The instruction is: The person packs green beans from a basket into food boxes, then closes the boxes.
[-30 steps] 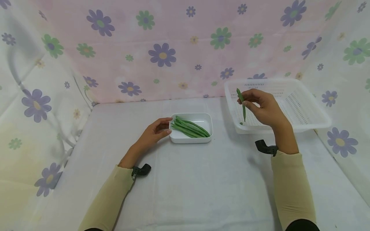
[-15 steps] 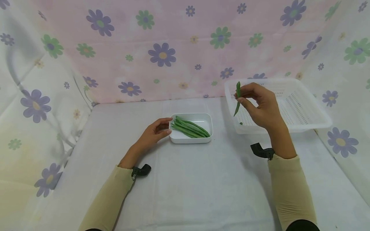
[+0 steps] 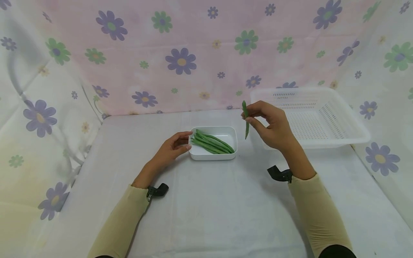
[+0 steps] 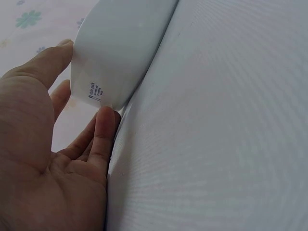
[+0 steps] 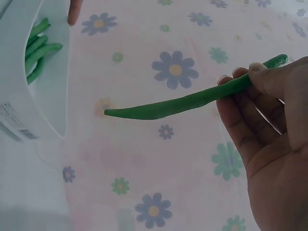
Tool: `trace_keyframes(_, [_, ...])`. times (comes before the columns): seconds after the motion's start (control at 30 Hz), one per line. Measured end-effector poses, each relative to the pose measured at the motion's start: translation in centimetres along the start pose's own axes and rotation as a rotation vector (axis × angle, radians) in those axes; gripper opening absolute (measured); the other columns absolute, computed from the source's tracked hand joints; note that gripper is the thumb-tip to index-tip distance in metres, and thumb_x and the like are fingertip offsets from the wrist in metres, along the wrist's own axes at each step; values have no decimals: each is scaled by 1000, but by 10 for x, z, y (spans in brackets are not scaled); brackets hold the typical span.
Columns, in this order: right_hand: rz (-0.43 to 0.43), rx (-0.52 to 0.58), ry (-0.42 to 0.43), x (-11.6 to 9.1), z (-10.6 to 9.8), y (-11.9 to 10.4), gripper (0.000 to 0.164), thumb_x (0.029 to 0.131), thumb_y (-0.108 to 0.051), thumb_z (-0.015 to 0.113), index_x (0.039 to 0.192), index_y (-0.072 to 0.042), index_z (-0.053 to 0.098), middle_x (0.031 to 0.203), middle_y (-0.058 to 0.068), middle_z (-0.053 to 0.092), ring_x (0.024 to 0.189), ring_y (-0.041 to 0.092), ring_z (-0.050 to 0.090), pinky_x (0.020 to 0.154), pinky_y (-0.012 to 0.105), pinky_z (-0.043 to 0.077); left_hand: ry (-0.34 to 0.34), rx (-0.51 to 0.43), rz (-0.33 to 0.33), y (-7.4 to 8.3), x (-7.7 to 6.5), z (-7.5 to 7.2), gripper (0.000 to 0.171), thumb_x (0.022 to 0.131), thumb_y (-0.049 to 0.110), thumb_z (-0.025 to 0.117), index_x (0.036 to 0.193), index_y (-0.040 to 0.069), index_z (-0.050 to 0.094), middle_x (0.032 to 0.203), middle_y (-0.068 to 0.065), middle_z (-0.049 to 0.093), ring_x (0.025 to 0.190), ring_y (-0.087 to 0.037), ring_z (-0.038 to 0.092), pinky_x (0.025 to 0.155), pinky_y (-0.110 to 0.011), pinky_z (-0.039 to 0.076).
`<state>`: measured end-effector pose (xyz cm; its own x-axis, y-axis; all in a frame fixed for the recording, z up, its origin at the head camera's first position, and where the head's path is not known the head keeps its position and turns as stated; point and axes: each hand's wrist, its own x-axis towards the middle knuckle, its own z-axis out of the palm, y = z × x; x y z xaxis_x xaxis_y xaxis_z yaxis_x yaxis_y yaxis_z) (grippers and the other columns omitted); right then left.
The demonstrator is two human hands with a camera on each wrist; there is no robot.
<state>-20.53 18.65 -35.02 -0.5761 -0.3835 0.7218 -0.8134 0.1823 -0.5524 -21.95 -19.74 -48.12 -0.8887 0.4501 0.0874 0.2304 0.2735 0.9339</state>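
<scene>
Between the thumb and fingertips of my right hand [image 3: 270, 123] is pinched one green bean [image 5: 178, 106]. The bean hangs nearly upright in the head view, apart from the small white dish [image 3: 209, 157]. Inside that dish lies a bunch of green beans [image 3: 213, 142], side by side and slanting. My left hand [image 3: 171, 148] rests its fingertips and thumb against the dish's left end. From the left wrist, relaxed fingers [image 4: 103, 132] are seen touching the outer wall near small printed text.
A large white perforated basket [image 3: 350, 139] stands at the back right, partly behind the right hand. White cloth [image 3: 206, 208] covers the table. Flowered curtains [image 3: 200, 36] hang behind and at both sides.
My right hand has moved left with its bean, from over the basket to between basket and dish. The left hand and dish have stayed put.
</scene>
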Motion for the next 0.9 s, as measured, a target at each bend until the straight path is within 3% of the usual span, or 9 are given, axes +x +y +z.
trace_keyframes(0.13, [-10,-11,-49,-1,14,3,24,93,18,69,113,5,69,106,11,76,100,27,73,95,29,60,0,-2,-6,0,0,0,56,106,20,70,159,20,50,151,-11,55,139,-30,55,111,-32,50])
trace_keyframes(0.37, [23,24,-101,-5,33,8,24,96,15,69,114,0,71,106,9,75,101,24,73,96,28,60,2,4,-22,2,-1,0,56,106,22,70,158,25,51,151,-8,56,139,-26,56,114,-38,49])
trace_keyframes(0.73, [107,69,-216,-11,50,24,22,99,8,69,119,-1,70,106,8,74,98,26,75,93,33,62,-1,-3,-8,1,0,0,55,106,21,70,158,24,51,150,-8,57,139,-27,57,113,-37,50])
trace_keyframes(0.9, [138,32,-261,-15,56,31,22,100,3,71,121,-2,70,108,7,75,97,24,74,92,37,62,-1,-5,-1,1,0,0,55,106,20,69,158,24,51,151,-10,56,139,-29,56,112,-38,50])
